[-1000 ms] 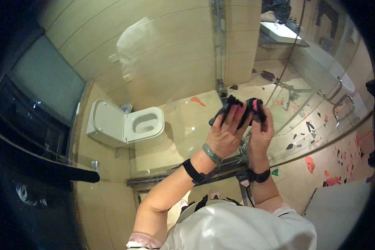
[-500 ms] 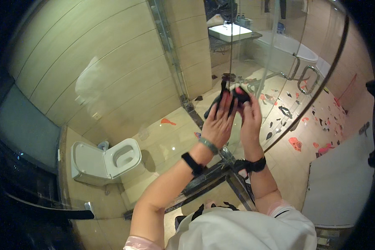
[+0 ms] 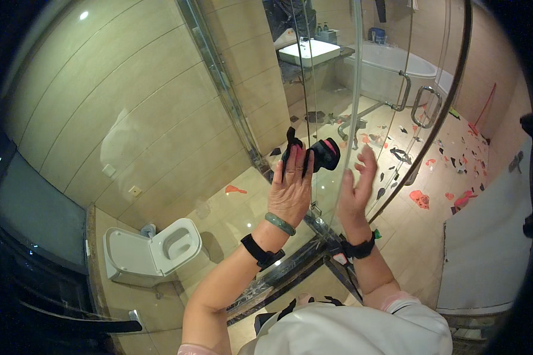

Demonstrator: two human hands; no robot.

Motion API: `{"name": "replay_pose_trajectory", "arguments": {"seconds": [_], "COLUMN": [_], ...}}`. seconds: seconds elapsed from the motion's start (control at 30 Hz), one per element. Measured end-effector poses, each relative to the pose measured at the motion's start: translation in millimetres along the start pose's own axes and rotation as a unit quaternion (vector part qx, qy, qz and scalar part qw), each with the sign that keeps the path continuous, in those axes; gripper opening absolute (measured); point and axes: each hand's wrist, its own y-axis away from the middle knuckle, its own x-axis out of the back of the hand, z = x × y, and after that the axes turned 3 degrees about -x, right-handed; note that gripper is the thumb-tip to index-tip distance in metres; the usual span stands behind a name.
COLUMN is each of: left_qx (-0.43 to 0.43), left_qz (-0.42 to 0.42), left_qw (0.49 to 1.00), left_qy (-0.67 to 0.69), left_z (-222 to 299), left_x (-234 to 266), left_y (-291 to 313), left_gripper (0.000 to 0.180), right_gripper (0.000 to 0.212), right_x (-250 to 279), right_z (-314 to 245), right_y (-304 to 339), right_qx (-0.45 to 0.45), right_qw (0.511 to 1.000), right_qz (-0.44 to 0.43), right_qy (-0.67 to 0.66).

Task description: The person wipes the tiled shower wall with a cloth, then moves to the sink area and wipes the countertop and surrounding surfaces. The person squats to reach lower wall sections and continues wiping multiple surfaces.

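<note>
My left hand [image 3: 291, 183] presses a black cloth [image 3: 323, 155] with a pinkish-red patch flat against the glass panel [image 3: 337, 106]. Bunched fabric shows around and between its fingers, and part of the cloth bulges out to their right. My right hand [image 3: 356, 188] is raised by the upright glass edge, apart from the cloth, its fingers spread with nothing in them. A green bangle [image 3: 280, 223] and a black strap [image 3: 260, 252] circle my left wrist. Another black strap [image 3: 359, 247] is on my right wrist.
Below left stands a white toilet [image 3: 176, 241], lid raised. Metal handles [image 3: 426, 107] stick out from the glass door. Beyond are a white basin [image 3: 317, 52] and bathtub [image 3: 397, 65]. Red, orange and black scraps [image 3: 419, 199] litter the floor. At right is a white panel [image 3: 485, 236].
My right hand has come off the cloth and moved right, its fingers now apart. My left hand stays on the cloth, now a little lower and further left in the view.
</note>
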Motion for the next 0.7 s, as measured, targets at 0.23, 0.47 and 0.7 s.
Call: {"name": "replay_pose_trajectory", "arguments": {"seconds": [0.23, 0.47, 0.7], "left_qx": [0.038, 0.087, -0.01], "left_qz": [0.027, 0.085, 0.055], "left_qw": [0.997, 0.993, 0.997], "left_qy": [0.069, 0.007, -0.051], "left_z": [-4.8, -31.1, -28.6], "left_x": [13.7, 47.1, 39.3], "left_y": [-13.0, -58.0, -53.2], "left_gripper": [0.058, 0.056, 0.051], "right_gripper": [0.032, 0.039, 0.043], "right_x": [-4.2, -32.0, -70.5], "right_z": [1.7, -12.1, 24.6], "right_y": [30.0, -13.7, -1.9], "right_qx": [0.033, 0.138, 0.188], "right_qw": [0.988, 0.981, 0.979], "right_qz": [-0.145, -0.121, -0.047], "right_qy": [-0.044, -0.061, 0.06]}}
